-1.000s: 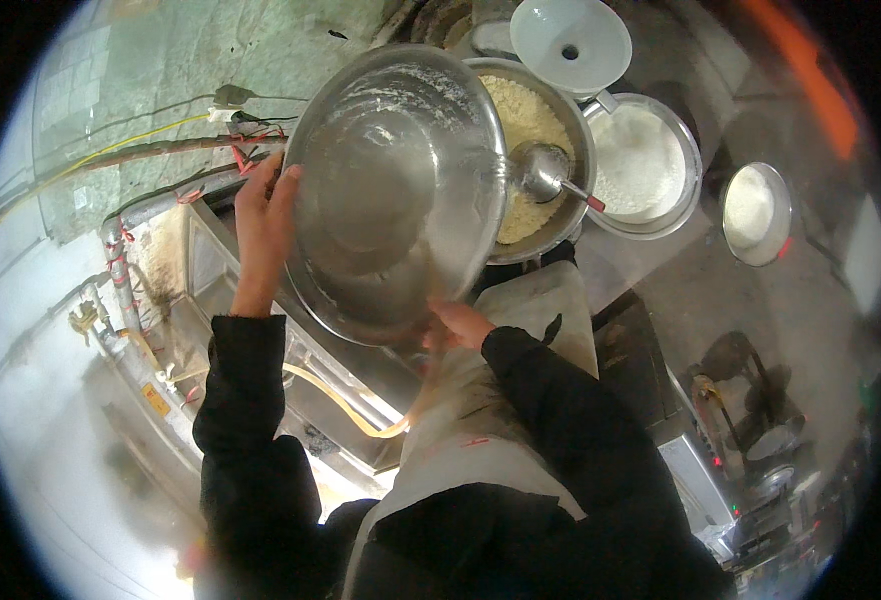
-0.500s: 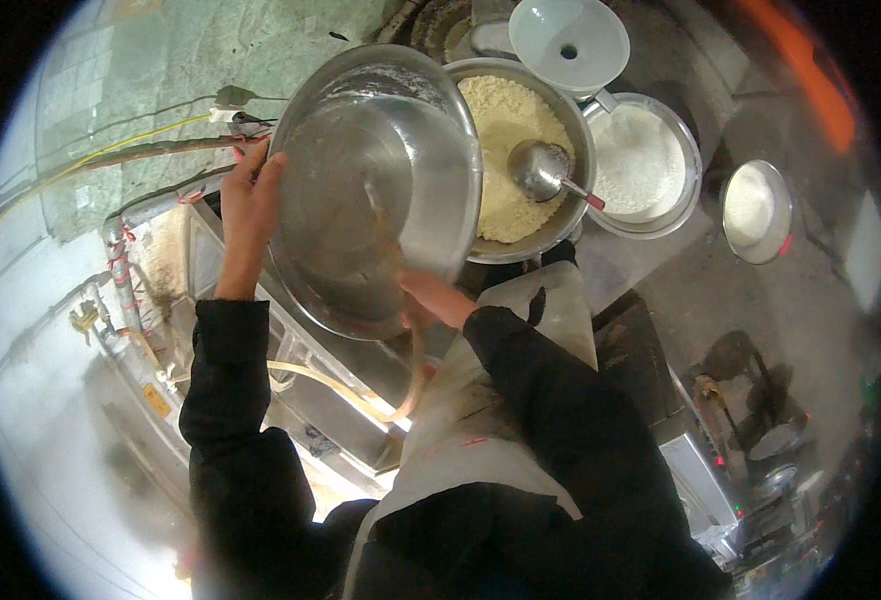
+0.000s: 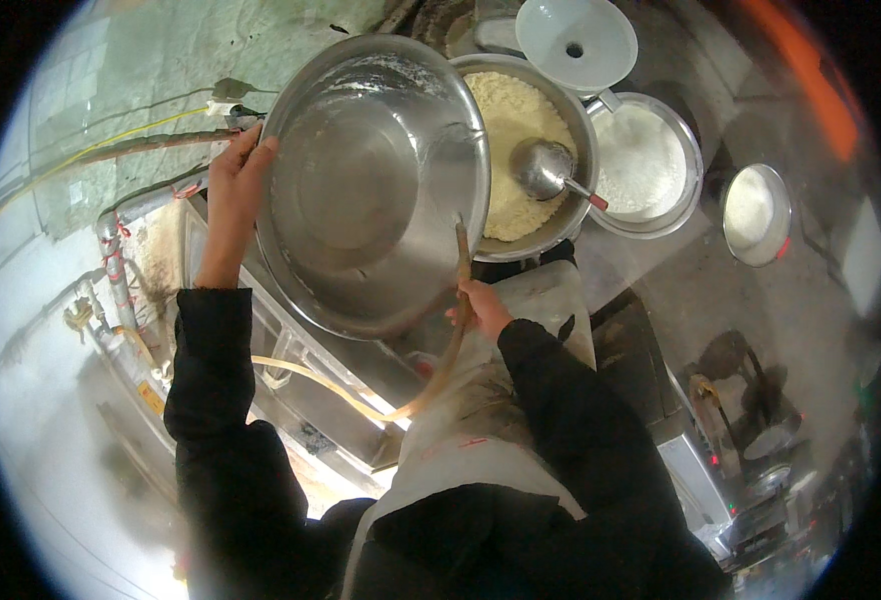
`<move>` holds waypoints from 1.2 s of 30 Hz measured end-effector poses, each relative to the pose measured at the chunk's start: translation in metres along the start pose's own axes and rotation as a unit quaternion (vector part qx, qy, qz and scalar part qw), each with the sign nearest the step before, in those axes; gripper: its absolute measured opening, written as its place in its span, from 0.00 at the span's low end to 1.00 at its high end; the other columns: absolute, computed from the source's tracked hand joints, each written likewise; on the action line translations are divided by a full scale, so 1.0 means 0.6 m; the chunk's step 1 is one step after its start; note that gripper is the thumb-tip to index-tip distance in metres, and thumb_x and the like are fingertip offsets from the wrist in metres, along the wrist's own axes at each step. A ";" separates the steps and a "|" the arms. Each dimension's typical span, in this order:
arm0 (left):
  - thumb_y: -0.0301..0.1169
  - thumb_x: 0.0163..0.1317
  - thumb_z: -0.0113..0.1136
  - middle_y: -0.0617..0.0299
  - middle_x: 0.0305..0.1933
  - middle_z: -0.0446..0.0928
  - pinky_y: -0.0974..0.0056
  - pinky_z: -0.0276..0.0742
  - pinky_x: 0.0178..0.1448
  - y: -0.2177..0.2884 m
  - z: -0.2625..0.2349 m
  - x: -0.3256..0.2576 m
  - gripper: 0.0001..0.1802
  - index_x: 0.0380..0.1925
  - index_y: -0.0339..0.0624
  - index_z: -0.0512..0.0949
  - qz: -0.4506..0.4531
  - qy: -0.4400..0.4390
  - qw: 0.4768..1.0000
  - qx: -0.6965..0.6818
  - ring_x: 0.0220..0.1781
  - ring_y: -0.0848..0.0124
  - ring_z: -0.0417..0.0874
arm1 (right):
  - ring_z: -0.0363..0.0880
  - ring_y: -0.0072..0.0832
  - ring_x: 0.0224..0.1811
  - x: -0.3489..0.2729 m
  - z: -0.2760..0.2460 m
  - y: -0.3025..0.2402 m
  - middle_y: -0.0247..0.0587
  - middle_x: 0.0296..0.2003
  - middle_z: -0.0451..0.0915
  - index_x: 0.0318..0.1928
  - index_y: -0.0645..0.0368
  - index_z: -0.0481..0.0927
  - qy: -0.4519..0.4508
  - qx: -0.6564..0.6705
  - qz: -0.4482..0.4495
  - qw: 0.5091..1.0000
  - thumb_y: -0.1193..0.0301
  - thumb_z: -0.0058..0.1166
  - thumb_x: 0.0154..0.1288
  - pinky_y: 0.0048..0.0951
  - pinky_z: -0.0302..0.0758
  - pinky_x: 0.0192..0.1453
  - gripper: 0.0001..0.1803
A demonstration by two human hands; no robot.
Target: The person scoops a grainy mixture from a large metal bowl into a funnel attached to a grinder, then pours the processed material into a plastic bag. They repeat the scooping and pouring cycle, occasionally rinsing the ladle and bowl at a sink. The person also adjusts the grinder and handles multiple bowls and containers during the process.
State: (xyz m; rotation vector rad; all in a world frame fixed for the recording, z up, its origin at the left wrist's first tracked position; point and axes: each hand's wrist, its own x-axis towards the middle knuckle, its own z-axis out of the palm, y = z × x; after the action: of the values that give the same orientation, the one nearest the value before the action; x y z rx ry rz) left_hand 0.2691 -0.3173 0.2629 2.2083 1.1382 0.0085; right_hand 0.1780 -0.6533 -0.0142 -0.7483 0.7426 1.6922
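Observation:
A large round steel basin (image 3: 361, 190) is tilted in front of me, with pale residue streaked along its upper inner wall. My left hand (image 3: 239, 190) grips the basin's left rim, thumb on the near side and fingers partly behind it. In my closed right hand (image 3: 481, 308) is a tan rubber hose (image 3: 453, 350), its open end pointing up against the basin's lower right side. The hose curves from there down and left. Right of the basin, partly covered by it, stands a steel pot (image 3: 586, 130) of pale yellow powder (image 3: 511, 110) with a ladle (image 3: 543, 170) lying in it.
A white funnel (image 3: 576, 45) sits at the top, above a container of white powder (image 3: 641, 160). Farther right is a small bowl of white powder (image 3: 753, 205). Pipes with a brass valve (image 3: 81, 315) run along the left wall. A metal sink edge (image 3: 351, 400) lies below the basin.
My right hand and the hose have moved right and slightly down, from over the basin's middle to its lower right edge. The basin has shifted slightly left, with my left hand still on it.

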 end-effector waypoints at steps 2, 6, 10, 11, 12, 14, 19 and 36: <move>0.34 0.66 0.57 0.65 0.43 0.80 0.71 0.71 0.50 0.007 -0.007 0.014 0.19 0.53 0.34 0.78 -0.036 -0.029 0.998 -0.041 0.44 0.78 0.77 | 0.79 0.36 0.31 0.017 -0.004 -0.013 0.38 0.34 0.71 0.43 0.55 0.69 -0.009 0.016 -0.016 1.000 0.57 0.51 0.70 0.44 0.79 0.30 0.15; 0.36 0.68 0.55 0.65 0.45 0.80 0.70 0.71 0.52 0.019 -0.022 0.038 0.20 0.53 0.34 0.76 -0.046 -0.079 0.995 -0.049 0.46 0.77 0.77 | 0.78 0.33 0.30 0.027 0.003 -0.026 0.37 0.32 0.71 0.42 0.57 0.70 -0.036 0.033 0.020 0.999 0.60 0.50 0.71 0.41 0.79 0.32 0.13; 0.35 0.69 0.54 0.66 0.43 0.79 0.71 0.69 0.53 0.000 -0.010 -0.002 0.18 0.52 0.34 0.76 0.097 -0.004 0.986 0.139 0.46 0.78 0.76 | 0.78 0.32 0.30 -0.001 0.037 -0.007 0.37 0.32 0.70 0.42 0.56 0.69 -0.053 0.040 0.047 0.997 0.59 0.50 0.71 0.40 0.80 0.33 0.14; 0.35 0.69 0.54 0.67 0.42 0.79 0.71 0.69 0.52 -0.009 0.000 -0.021 0.18 0.52 0.34 0.76 0.082 0.006 0.993 0.081 0.46 0.78 0.75 | 0.78 0.32 0.30 -0.009 0.047 0.000 0.37 0.32 0.70 0.42 0.56 0.69 -0.050 0.045 0.060 0.996 0.58 0.51 0.71 0.40 0.80 0.33 0.14; 0.35 0.69 0.54 0.67 0.42 0.78 0.71 0.69 0.52 -0.019 0.011 -0.043 0.18 0.52 0.34 0.76 0.066 0.014 0.997 0.022 0.46 0.78 0.75 | 0.78 0.33 0.30 -0.017 0.057 0.008 0.37 0.32 0.70 0.43 0.55 0.69 -0.045 0.051 0.072 0.995 0.58 0.51 0.70 0.41 0.80 0.32 0.15; 0.35 0.69 0.54 0.64 0.45 0.78 0.70 0.69 0.54 -0.032 0.026 -0.063 0.19 0.54 0.33 0.75 0.035 0.031 0.998 -0.045 0.48 0.76 0.75 | 0.78 0.33 0.31 -0.026 0.071 0.018 0.36 0.34 0.69 0.43 0.55 0.69 -0.070 0.047 0.082 0.993 0.56 0.52 0.70 0.42 0.82 0.35 0.16; 0.36 0.68 0.54 0.57 0.47 0.80 0.68 0.69 0.56 -0.034 0.038 -0.058 0.23 0.57 0.32 0.74 0.009 0.053 0.998 0.013 0.50 0.74 0.76 | 0.82 0.35 0.30 -0.038 0.081 0.023 0.41 0.30 0.74 0.43 0.56 0.69 -0.111 0.014 0.104 0.988 0.55 0.51 0.70 0.43 0.84 0.37 0.17; 0.35 0.67 0.55 0.58 0.46 0.81 0.71 0.69 0.54 -0.032 0.014 -0.008 0.23 0.56 0.29 0.73 0.051 0.001 0.996 0.067 0.46 0.77 0.76 | 0.79 0.29 0.19 -0.017 0.238 -0.070 0.38 0.22 0.73 0.37 0.61 0.71 -0.121 -0.263 -0.015 0.957 0.58 0.47 0.71 0.36 0.82 0.24 0.17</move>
State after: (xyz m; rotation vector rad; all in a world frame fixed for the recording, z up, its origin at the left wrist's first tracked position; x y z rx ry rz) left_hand 0.2543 -0.3175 0.2470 2.3846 1.0532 -0.0227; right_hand 0.2055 -0.5374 0.0762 -0.8823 0.1003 1.9333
